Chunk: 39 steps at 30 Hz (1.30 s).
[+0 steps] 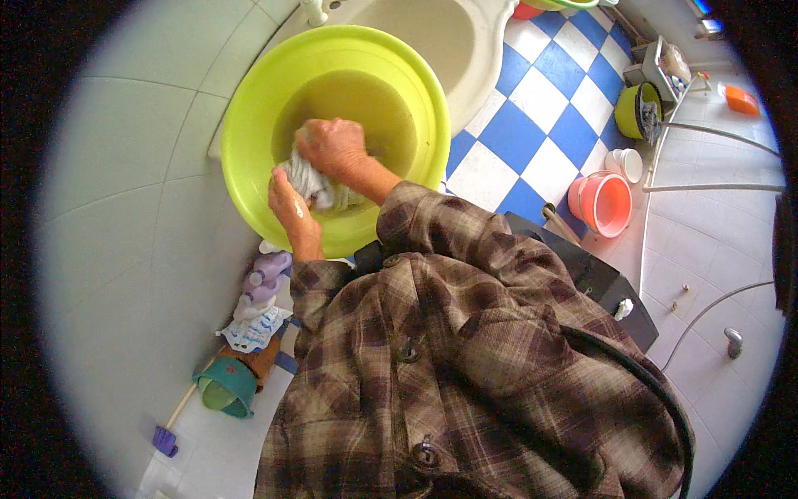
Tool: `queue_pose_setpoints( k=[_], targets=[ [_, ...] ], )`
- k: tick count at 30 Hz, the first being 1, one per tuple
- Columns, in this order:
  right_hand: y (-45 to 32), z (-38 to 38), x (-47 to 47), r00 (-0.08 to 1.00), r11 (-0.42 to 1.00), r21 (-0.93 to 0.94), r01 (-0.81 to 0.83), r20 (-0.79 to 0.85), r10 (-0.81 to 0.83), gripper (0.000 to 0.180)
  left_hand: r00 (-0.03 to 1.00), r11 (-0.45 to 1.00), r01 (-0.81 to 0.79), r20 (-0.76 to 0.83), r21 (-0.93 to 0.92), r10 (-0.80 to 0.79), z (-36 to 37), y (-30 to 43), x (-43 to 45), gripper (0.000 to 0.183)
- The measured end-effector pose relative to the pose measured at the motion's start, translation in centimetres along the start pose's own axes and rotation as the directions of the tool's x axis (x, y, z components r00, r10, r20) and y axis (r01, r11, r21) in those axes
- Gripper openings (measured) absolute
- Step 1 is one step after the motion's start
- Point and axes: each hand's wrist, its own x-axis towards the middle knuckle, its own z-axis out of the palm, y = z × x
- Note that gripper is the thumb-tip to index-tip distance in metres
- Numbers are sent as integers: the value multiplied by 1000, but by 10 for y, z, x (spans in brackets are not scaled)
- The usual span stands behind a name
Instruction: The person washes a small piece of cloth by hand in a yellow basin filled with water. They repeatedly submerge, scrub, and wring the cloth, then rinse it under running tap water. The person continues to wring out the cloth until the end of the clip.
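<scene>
A large yellow-green plastic basin [430,125] holds murky water [386,112] and a wet, light-coloured cloth [305,178]. My right hand [333,143] is closed on the upper part of the cloth, its knuckles up and slightly blurred. At the basin's near left side, my left hand [290,203] lies against the cloth's lower edge; its fingers are partly hidden, and a little white foam sits on its back. Part of the cloth rests in the water between and below the hands.
Behind the basin is a white washbasin [480,62] with a tap [313,11]. Pink bucket [600,203], white tubs [625,164] and a yellow-green bucket [631,112] stand at right. Purple bottles [265,274], a teal container [234,387] and a purple brush [165,440] are at lower left.
</scene>
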Motion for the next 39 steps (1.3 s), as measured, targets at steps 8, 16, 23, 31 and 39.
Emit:
queue_pose_setpoints(
  k=[8,16,23,31,39],
  targets=[
    [73,15,8,890,903,-32,-429,-190,415,43,982,960,-190,-57,-205,182,-5,9,20,54],
    [62,32,-3,867,918,-73,-389,307,392,36,941,971,222,242,85,-237,-3,-73,67,47],
    [15,-19,-30,930,943,244,-226,344,133,40,902,939,324,338,-116,-270,-21,-33,37,38],
    [54,1,-46,797,874,427,-232,598,-81,35,946,950,157,318,-271,-66,-39,42,-31,42],
    [33,-37,-39,718,-130,723,-679,691,90,47,974,976,-170,124,-137,187,-63,78,-45,37]
  ],
)
